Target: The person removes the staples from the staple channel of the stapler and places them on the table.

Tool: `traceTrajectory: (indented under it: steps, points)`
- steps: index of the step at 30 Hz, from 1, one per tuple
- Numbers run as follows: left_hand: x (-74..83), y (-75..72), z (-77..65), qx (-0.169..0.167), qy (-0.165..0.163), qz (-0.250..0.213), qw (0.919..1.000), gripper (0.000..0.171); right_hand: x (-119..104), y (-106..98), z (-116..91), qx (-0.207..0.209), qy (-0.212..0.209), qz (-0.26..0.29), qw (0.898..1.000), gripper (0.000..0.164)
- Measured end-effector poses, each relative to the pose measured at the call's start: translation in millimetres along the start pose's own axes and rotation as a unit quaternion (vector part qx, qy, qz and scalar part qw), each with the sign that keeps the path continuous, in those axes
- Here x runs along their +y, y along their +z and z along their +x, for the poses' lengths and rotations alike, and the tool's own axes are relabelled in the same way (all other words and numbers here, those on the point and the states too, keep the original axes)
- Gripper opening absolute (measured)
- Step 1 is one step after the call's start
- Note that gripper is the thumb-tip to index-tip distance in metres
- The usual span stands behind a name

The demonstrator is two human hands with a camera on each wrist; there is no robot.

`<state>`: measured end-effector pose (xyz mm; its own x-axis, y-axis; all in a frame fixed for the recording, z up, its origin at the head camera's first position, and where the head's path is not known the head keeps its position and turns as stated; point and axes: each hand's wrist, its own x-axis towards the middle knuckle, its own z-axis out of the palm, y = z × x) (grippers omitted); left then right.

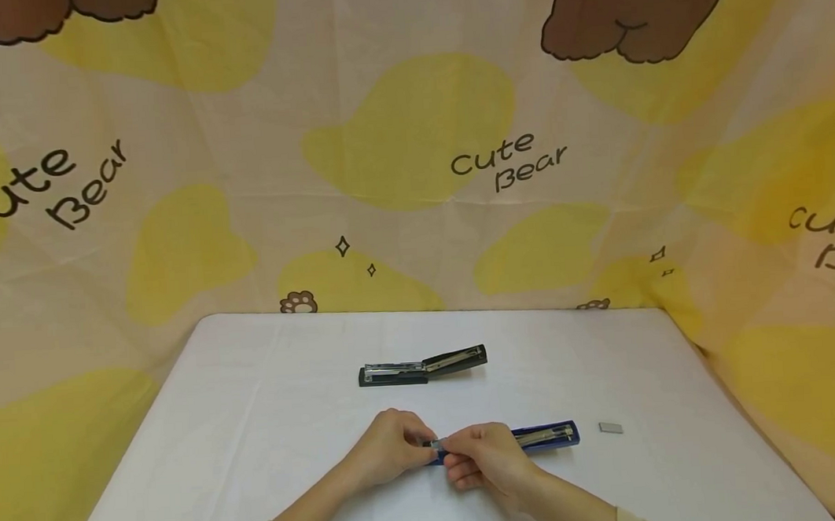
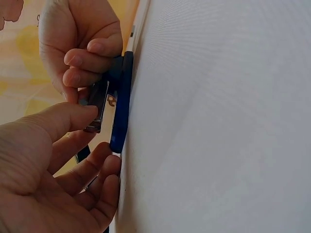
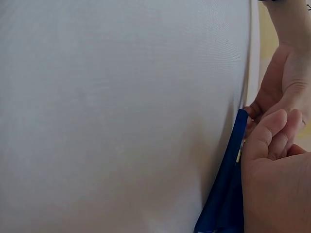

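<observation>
A blue stapler (image 1: 549,436) lies opened out on the white table, its top arm folded back to the right. My left hand (image 1: 391,453) pinches the stapler's metal magazine (image 2: 101,104) between thumb and index finger, other fingers near the blue base (image 2: 122,116). My right hand (image 1: 495,461) reaches over the stapler's middle, thumb and index finger pinching a small grey strip of staples (image 1: 437,444) at the magazine; its far end is hidden by the fingers. In the right wrist view the right hand (image 3: 277,160) covers most of the work beside the blue stapler (image 3: 228,179).
A black stapler (image 1: 423,367), likewise folded open, lies farther back on the white table (image 1: 269,394). One grey block of staples (image 1: 610,428) lies right of the blue stapler. Behind the table hangs a patterned yellow and beige cloth (image 1: 388,238).
</observation>
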<state>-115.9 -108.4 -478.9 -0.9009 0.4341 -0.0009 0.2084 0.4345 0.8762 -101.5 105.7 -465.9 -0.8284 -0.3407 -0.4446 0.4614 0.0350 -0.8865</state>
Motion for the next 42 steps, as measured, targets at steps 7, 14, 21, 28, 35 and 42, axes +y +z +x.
traceTrajectory:
  steps: [7,14,21,28,35,42]
  points:
    - [-0.9,-0.6,1.0,-0.001,0.001,0.002,1.0000,0.012,-1,-1,3,0.002,-0.004,-0.012,1.000,0.021]
    - [-2.2,-0.5,1.3,-0.005,0.004,0.001,1.0000,0.012,-3,0,2,0.008,-0.004,-0.029,1.000,0.021]
    - [-3.1,-0.7,1.3,-0.005,0.006,0.001,1.0000,0.012,0,2,1,0.025,-0.011,-0.027,0.999,0.022]
    - [-2.9,-0.8,1.8,-0.004,0.007,0.004,1.0000,0.011,-1,-3,-3,0.039,0.000,-0.024,0.999,0.024]
    - [-2.3,-1.1,2.0,-0.003,0.010,0.003,0.9999,0.013,-12,-11,-11,0.045,0.000,-0.026,0.999,0.026]
    - [-1.4,-0.9,1.9,-0.004,0.002,0.008,1.0000,0.012,-25,-20,-20,0.045,-0.002,-0.030,0.999,0.027]
